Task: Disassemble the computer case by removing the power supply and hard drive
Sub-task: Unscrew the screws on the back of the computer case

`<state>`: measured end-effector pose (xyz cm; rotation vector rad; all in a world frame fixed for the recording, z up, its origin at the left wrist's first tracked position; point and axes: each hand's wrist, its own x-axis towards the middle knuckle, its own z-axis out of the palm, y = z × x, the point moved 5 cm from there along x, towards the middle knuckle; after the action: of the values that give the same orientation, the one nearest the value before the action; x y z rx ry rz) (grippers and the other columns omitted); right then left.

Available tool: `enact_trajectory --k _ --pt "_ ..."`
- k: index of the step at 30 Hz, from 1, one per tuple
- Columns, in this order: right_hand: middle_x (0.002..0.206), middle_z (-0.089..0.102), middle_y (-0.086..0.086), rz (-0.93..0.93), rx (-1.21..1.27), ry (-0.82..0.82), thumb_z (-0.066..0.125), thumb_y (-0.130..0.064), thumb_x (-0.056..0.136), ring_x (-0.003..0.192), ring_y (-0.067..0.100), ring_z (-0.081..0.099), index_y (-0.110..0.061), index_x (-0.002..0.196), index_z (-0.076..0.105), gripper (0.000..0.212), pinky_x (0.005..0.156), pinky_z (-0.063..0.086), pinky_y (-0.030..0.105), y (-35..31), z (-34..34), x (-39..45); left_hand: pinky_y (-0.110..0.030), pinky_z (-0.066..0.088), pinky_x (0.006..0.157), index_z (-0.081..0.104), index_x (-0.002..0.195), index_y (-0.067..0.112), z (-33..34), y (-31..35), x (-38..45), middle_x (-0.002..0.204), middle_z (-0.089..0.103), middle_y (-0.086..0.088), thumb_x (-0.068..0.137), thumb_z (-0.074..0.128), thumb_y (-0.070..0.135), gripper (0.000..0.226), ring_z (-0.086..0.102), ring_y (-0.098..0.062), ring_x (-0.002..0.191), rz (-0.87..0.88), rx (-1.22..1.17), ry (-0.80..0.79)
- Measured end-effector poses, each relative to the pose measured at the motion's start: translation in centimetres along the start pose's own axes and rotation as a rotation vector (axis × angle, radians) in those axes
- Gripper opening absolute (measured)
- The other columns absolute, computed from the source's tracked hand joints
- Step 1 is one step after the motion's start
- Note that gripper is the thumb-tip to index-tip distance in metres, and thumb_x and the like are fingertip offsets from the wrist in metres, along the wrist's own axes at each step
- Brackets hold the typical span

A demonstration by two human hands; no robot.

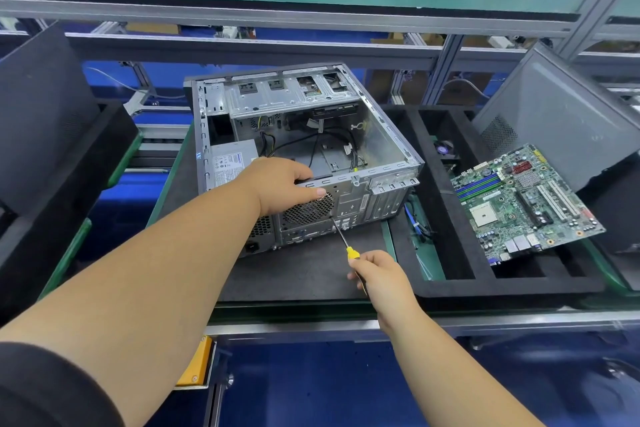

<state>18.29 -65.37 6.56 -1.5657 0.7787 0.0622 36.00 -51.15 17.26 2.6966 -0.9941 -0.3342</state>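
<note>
The open computer case [301,149] lies on its side on the dark mat of the table [304,274], the power supply [232,163] in its near-left corner. The left hand [280,184] grips the case's rear top edge, fingers curled over. The right hand [381,276] is closed around a yellow-handled screwdriver [346,243], its tip at the rear panel. A motherboard [523,204] rests tilted on the foam tray [450,284] at the right.

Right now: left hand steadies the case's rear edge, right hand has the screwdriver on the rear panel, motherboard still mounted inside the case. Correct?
Not quite. The head view shows the motherboard out of the case, lying to its right. The rest holds: left hand on the rear edge, right hand holding the screwdriver to the rear panel.
</note>
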Motion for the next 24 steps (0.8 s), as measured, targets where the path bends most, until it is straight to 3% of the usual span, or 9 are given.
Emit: enact_trajectory --k 10,24 --pt "0.077 0.069 -0.001 0.008 0.007 -0.039 0.056 -0.021 0.096 0.067 0.011 0.053 -0.016 0.098 0.059 0.006 0.062 0.04 0.024 0.5 0.7 -0.2 -0.037 0.048 0.085 0.066 0.104 0.025 0.2 -0.2 0.1 0.094 0.068 0.001 0.091 0.046 0.066 0.048 0.061 -0.022 0.092 -0.005 0.018 0.009" --pt "0.074 0.069 -0.004 0.024 0.033 0.0 0.054 -0.019 0.095 0.066 0.013 0.056 -0.016 0.096 0.059 0.006 0.065 0.041 0.028 1.7 0.0 0.0 -0.038 0.049 0.086 0.065 0.107 0.023 0.2 -0.3 0.3 0.097 0.068 -0.001 0.09 0.044 0.068 0.052 0.061 -0.023 0.092 -0.005 0.037 0.012"
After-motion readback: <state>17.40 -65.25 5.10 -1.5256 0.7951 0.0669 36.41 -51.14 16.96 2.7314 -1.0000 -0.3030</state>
